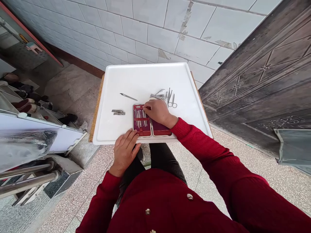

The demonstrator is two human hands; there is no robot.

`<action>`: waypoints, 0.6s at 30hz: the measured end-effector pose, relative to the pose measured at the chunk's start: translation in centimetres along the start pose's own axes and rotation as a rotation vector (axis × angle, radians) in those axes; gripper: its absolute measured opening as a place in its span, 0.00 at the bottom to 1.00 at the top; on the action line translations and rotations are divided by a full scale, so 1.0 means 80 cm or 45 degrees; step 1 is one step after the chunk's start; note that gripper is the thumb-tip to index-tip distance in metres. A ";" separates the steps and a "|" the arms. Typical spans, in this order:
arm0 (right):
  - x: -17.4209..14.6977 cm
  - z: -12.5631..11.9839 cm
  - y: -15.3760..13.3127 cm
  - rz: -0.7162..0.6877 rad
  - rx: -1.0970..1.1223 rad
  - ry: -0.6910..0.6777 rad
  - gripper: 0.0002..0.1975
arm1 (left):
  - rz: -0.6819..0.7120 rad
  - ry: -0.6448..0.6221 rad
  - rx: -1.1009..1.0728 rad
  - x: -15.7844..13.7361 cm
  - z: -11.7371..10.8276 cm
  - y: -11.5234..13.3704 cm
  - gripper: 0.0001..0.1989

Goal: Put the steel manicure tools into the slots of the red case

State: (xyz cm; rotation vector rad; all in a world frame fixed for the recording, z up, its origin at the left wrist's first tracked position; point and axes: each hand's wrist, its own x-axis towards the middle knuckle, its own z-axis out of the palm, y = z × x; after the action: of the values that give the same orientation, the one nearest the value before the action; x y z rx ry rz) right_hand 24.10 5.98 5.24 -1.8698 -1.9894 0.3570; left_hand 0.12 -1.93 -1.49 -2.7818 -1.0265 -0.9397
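- Two hands, my left hand (pixel 125 149) and my right hand (pixel 156 111), are working at an open case (pixel 145 133), which is lying between my left fingertips and my right wrist on a white rimmed tray (pixel 145 69); a wooden counter (pixel 93 129) is showing under the tray's edge.
- My left hand is resting palm down, fingers laid out nearly straight, fingertips touching the case's near left corner. I am judging light, even pressure best here, so that the case is not sliding about.
- My right hand is reaching over the middle of the case, thumb and forefinger meeting near the far end of the slim tools (pixel 139 114). Whether they are pinching anything I cannot tell, since my fingers are hiding it.
- By my judgement, the snug red strap (pixel 139 119) is calling for movement straight along a tool's length; tilting would be risking a snag.
- Just beyond my right hand, nail clippers (pixel 157 96), tweezers (pixel 169 94) and scissors (pixel 173 103) are lying close together, so I am minding my knuckles.
- Beyond my left hand, more clippers (pixel 118 112) are lying, with a single slotted tool (pixel 128 96) farther out.
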 end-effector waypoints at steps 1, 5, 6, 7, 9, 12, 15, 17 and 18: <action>-0.001 0.000 0.002 0.000 0.006 0.004 0.12 | -0.002 -0.003 0.001 0.000 0.000 0.000 0.20; 0.000 -0.005 0.013 0.017 0.134 0.034 0.12 | -0.006 -0.002 -0.001 -0.002 0.001 -0.001 0.19; 0.002 -0.007 0.016 0.016 0.181 0.045 0.12 | -0.004 0.004 -0.001 -0.002 0.002 -0.001 0.19; 0.005 -0.009 0.017 0.014 0.223 0.056 0.12 | -0.002 0.011 -0.001 -0.002 0.002 -0.002 0.19; 0.014 -0.015 0.016 0.012 0.259 0.071 0.12 | 0.005 0.022 -0.001 -0.003 0.003 -0.002 0.19; 0.037 -0.022 0.006 0.017 0.201 0.046 0.11 | 0.007 0.021 -0.006 -0.004 0.004 -0.002 0.20; 0.072 -0.018 -0.011 -0.023 0.092 -0.027 0.09 | -0.014 -0.002 -0.013 -0.006 0.004 -0.002 0.19; 0.097 -0.009 -0.021 -0.042 0.001 -0.076 0.06 | -0.020 -0.012 -0.011 -0.006 0.004 -0.001 0.18; 0.110 -0.002 -0.025 -0.044 -0.039 -0.086 0.05 | -0.018 -0.013 -0.008 -0.006 0.003 -0.001 0.17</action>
State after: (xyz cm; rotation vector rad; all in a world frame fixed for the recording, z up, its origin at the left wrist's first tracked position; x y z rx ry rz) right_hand 22.05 14.54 7.19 -1.8623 -2.0802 0.3870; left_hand -0.06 -2.07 -1.99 -2.7908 -1.0481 -0.9325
